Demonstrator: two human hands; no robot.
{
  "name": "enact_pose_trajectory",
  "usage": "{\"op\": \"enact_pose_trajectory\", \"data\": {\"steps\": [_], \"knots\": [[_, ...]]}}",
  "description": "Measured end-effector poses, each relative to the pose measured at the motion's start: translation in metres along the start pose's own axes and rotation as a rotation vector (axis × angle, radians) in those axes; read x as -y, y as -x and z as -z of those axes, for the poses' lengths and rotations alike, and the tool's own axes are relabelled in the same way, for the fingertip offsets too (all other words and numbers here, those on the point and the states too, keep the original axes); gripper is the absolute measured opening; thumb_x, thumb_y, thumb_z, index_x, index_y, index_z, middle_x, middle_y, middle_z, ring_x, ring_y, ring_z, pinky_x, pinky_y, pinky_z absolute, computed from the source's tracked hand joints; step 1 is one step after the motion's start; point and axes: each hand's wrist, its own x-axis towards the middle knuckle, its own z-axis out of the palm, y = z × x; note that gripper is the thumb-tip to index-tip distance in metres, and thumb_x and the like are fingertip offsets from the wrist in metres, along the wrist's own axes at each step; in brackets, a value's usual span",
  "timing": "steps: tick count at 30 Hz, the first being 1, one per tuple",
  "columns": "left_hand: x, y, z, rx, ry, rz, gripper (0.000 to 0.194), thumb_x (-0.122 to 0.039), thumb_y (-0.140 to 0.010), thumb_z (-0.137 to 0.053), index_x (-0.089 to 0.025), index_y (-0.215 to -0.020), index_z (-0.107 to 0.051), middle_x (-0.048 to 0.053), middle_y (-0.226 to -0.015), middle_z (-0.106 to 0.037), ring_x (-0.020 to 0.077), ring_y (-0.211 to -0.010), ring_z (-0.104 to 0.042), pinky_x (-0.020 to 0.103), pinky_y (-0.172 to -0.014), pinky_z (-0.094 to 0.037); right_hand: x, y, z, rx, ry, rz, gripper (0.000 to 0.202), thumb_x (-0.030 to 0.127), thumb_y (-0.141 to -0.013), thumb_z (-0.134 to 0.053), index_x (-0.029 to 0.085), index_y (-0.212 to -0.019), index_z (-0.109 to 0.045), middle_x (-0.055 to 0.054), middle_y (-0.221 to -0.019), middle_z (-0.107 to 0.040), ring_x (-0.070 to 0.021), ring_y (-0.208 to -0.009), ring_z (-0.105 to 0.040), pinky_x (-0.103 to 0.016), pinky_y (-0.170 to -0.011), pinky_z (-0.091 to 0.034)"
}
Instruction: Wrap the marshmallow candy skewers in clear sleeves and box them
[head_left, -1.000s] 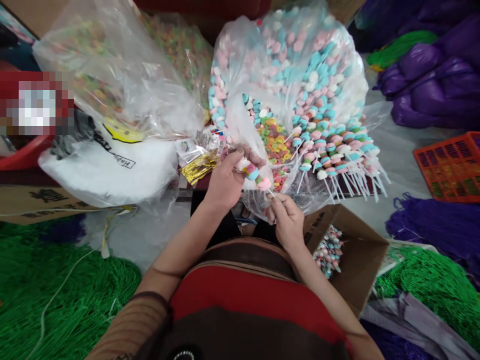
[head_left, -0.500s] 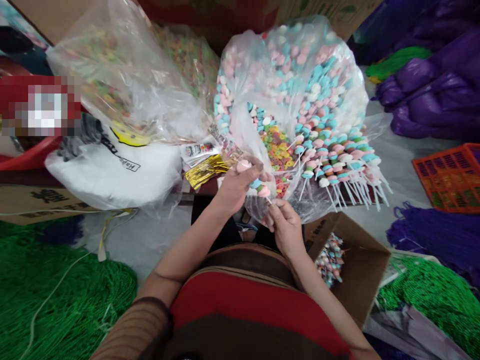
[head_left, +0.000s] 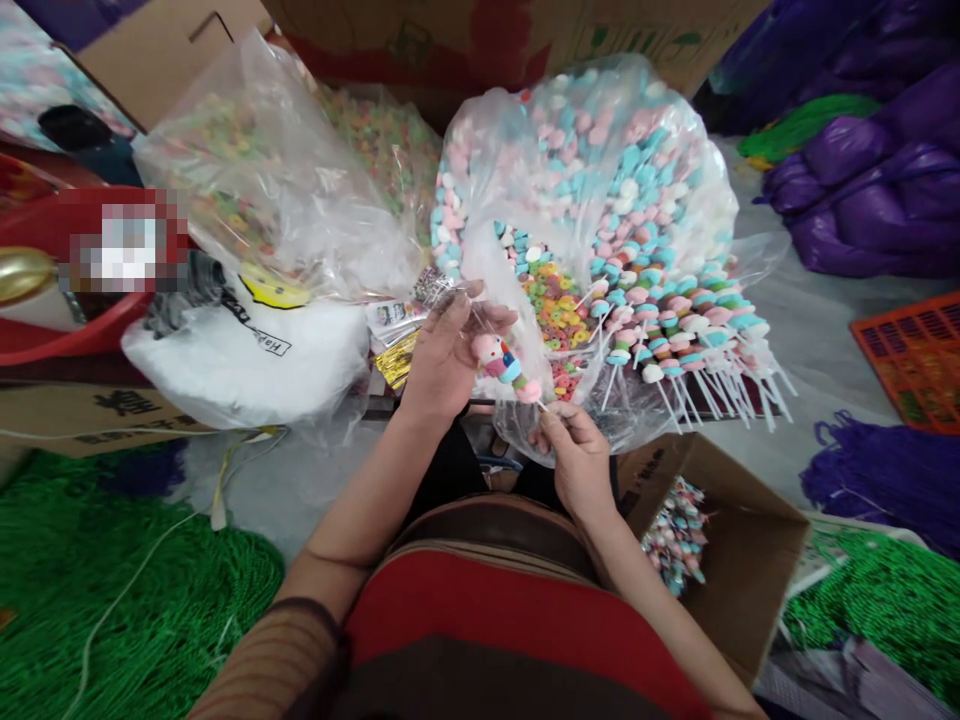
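Observation:
A candy skewer [head_left: 511,371] of pink, blue and green marshmallow and gummy pieces slants between my hands, with a cartoon-printed clear wrapper [head_left: 480,318] about its upper part. My left hand [head_left: 441,365] holds the wrapper between thumb and fingers, its palm beside the top candy. At the lower end, my right hand [head_left: 576,450] pinches the white stick. Gold twist ties [head_left: 397,362] and printed wrappers [head_left: 391,318] lie beside my left hand. Ring gummies [head_left: 556,308] sit in an opened bag just beyond the skewer.
Several finished skewers [head_left: 686,330] lie at the right, before a big bag of marshmallows [head_left: 577,140]. A cardboard box [head_left: 750,560] with wrapped skewers stands by my right forearm. At the left are gummy bags [head_left: 247,170], a white bag [head_left: 247,365] and a red basin [head_left: 90,330].
My left hand has loosened from around the candies and turned, baring more of the skewer and wrapper. My right hand keeps its pinch on the stick. The whole view has shifted slightly.

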Motion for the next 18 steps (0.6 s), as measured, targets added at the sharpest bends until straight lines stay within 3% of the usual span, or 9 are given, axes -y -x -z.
{"op": "enact_pose_trajectory", "data": {"steps": [3,7,14,18], "knots": [[0.007,-0.005,-0.001,-0.086,0.067,0.042,0.018,-0.042,-0.091,-0.070,-0.024,-0.094,-0.071,-0.001,-0.079,-0.077,0.0193,-0.090,-0.078,0.035,-0.090,-0.061,-0.001,0.002,0.005,0.022,0.002,0.023,0.028,0.050,-0.088,-0.073,0.023,-0.086,-0.068,0.009,-0.051,-0.051,-0.0099,-0.049,-0.046,-0.027,-0.059,-0.042],[0.014,-0.010,0.002,-0.157,0.145,0.080,0.021,-0.040,-0.098,-0.062,-0.023,-0.089,-0.071,-0.001,-0.078,-0.077,0.0177,-0.088,-0.078,0.035,-0.088,-0.062,0.000,0.006,0.007,0.082,0.027,0.002,0.036,0.056,-0.092,-0.067,0.022,-0.082,-0.068,0.012,-0.040,-0.038,-0.0085,-0.039,-0.036,-0.027,-0.056,-0.045],[0.017,-0.008,0.004,-0.103,0.164,0.123,0.027,-0.039,-0.097,-0.064,-0.019,-0.080,-0.068,-0.003,-0.064,-0.068,0.0120,-0.064,-0.070,0.027,-0.075,-0.059,0.005,0.002,0.000,0.271,-0.134,-0.243,0.040,0.060,-0.088,-0.070,0.021,-0.079,-0.066,0.014,-0.037,-0.035,-0.0056,-0.033,-0.026,-0.026,-0.051,-0.048],[0.015,-0.007,0.004,-0.101,0.117,0.132,0.027,-0.041,-0.094,-0.068,-0.019,-0.079,-0.069,-0.004,-0.057,-0.061,0.0101,-0.052,-0.061,0.026,-0.065,-0.055,0.004,0.001,0.002,0.252,-0.125,-0.217,0.037,0.054,-0.080,-0.081,0.022,-0.093,-0.068,0.013,-0.046,-0.043,-0.0060,-0.040,-0.035,-0.024,-0.054,-0.047]]}}
